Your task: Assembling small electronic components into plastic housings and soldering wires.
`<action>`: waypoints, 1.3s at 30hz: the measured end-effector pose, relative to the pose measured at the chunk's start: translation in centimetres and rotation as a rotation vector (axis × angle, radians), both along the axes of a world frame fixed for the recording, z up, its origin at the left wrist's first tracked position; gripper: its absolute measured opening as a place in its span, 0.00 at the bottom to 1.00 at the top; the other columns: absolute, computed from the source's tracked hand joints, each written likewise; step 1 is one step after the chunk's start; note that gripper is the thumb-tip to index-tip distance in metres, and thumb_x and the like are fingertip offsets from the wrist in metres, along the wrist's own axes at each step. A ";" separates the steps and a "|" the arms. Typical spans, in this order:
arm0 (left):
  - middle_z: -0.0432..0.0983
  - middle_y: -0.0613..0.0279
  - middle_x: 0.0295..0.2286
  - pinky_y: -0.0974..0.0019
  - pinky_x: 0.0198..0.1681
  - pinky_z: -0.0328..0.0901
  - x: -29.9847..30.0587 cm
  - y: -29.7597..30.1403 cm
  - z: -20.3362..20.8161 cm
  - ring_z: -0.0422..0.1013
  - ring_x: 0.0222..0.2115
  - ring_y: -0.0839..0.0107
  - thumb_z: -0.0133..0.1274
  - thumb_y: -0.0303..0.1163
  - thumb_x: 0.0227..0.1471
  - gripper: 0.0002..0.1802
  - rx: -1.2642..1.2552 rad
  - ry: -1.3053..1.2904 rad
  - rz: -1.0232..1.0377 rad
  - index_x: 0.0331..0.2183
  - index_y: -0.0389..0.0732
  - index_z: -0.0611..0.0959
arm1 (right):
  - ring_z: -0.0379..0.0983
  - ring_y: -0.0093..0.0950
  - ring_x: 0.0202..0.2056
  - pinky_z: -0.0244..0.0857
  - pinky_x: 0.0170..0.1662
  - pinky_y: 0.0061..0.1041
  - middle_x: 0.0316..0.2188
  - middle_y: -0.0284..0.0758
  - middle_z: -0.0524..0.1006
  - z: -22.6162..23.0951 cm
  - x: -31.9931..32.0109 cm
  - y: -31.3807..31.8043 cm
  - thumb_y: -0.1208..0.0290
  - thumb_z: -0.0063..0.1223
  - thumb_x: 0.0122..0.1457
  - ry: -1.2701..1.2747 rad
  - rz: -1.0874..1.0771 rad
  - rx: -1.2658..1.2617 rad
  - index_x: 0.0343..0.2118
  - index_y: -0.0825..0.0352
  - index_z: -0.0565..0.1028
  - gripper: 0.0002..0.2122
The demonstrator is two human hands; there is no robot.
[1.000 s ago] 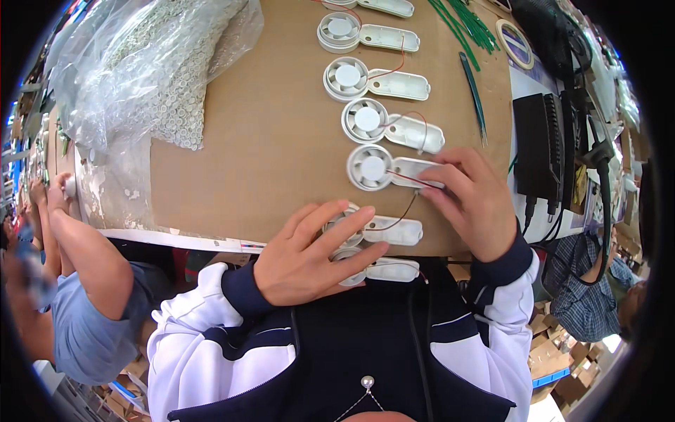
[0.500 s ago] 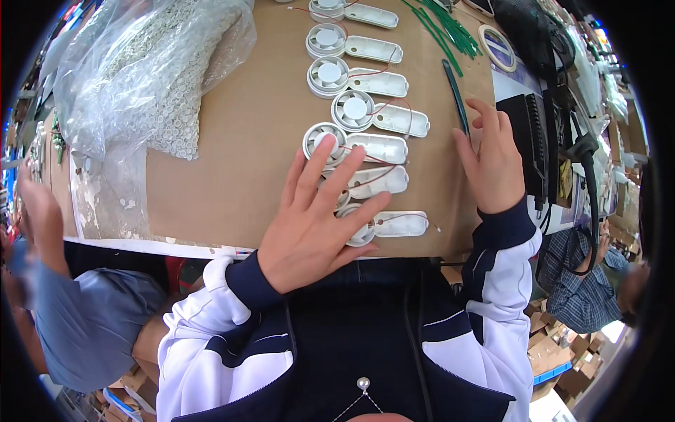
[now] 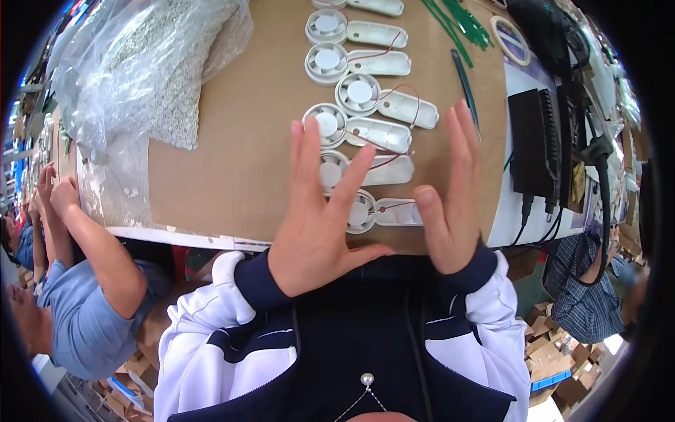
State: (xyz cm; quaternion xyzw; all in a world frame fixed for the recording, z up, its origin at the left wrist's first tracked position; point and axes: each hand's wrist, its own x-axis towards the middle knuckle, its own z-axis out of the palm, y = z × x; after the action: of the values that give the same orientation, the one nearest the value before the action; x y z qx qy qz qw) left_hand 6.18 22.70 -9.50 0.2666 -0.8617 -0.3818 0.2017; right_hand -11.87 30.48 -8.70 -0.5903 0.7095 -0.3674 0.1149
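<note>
A column of small white fans runs down the table, each round fan housing (image 3: 327,126) joined to a long white handle shell (image 3: 409,109) with thin red wires. My left hand (image 3: 309,221) is open, fingers spread, over the nearest fans and partly hiding them. Nothing is held in it. On the other side, my right hand (image 3: 453,204) is also open, with straight fingers and the thumb apart. It hovers by the right ends of the nearest shells and covers the tip of the lowest one. Whether either hand touches a fan I cannot tell.
A clear plastic bag (image 3: 169,77) of small white rings lies at the left. Farther right are a slim dark tool (image 3: 465,88), green strips (image 3: 470,27), a tape roll (image 3: 510,40) and a black box (image 3: 531,144) with cables. Another person (image 3: 95,302) sits at the left.
My right hand has come left and nearer, from beside the dark tool to the shells' ends. My left hand stays over the fans. The person at the left has shifted their arms.
</note>
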 end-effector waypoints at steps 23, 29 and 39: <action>0.57 0.53 0.61 0.48 0.66 0.43 -3.4 -10.0 0.3 0.46 0.65 0.51 0.50 0.56 0.54 0.36 -0.488 -0.114 -0.519 0.57 0.44 0.71 | 0.48 0.40 0.67 0.33 0.65 0.56 0.64 0.41 0.58 -0.7 1.4 1.0 0.45 0.59 0.49 0.260 0.266 0.205 0.62 0.61 0.62 0.40; 0.57 0.53 0.61 0.49 0.62 0.49 -1.1 -6.6 0.3 0.50 0.63 0.52 0.50 0.58 0.53 0.36 -0.458 -0.167 -0.325 0.56 0.47 0.72 | 0.50 0.40 0.66 0.33 0.65 0.58 0.64 0.41 0.58 -1.0 1.0 1.8 0.47 0.57 0.50 0.254 0.340 0.196 0.62 0.63 0.63 0.38; 0.61 0.53 0.57 0.51 0.57 0.53 -0.7 -7.5 1.8 0.59 0.53 0.54 0.51 0.52 0.53 0.29 -0.548 -0.130 -0.106 0.52 0.47 0.75 | 0.52 0.40 0.65 0.36 0.66 0.54 0.64 0.40 0.58 -0.4 1.2 0.9 0.48 0.58 0.50 0.290 0.346 0.190 0.61 0.64 0.64 0.37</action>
State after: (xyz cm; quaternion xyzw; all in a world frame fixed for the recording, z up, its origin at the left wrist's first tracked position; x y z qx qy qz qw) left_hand 5.46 15.21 -7.70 0.1810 -0.9565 -0.1269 0.1902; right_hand -10.67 31.37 -9.06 -0.7362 0.6381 -0.1854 0.1280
